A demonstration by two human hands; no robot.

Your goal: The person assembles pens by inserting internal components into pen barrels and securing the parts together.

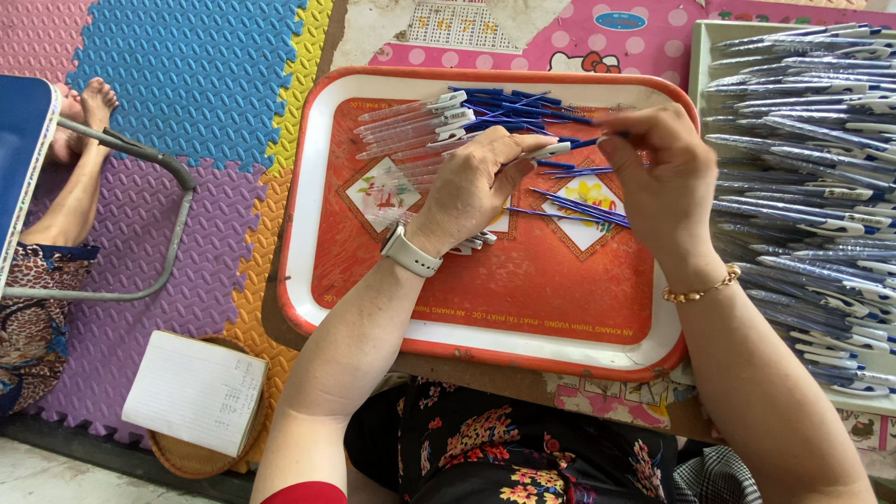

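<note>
Floral cloth [523, 457] covers the lap at the near edge. Beyond it an orange tray [523, 308] with a white rim holds clear pen barrels [411, 126] and blue refills [523, 103] at its far side. Right of it, a pale tray [698, 56] is heaped with finished pens [803, 177]. Above the orange tray, the left hand [471, 182] grips a white-tipped pen barrel [551, 149], and the right hand [658, 173] pinches its other end.

The tray [313, 177] is seen to be glossy orange plastic with a smooth white rim, and the pen barrels [411, 121] on it are clear plastic. The floor mats [187, 75] are matt foam with a rough embossed texture. A paper notebook [194, 392] is laid on a woven basket [187, 459].
</note>
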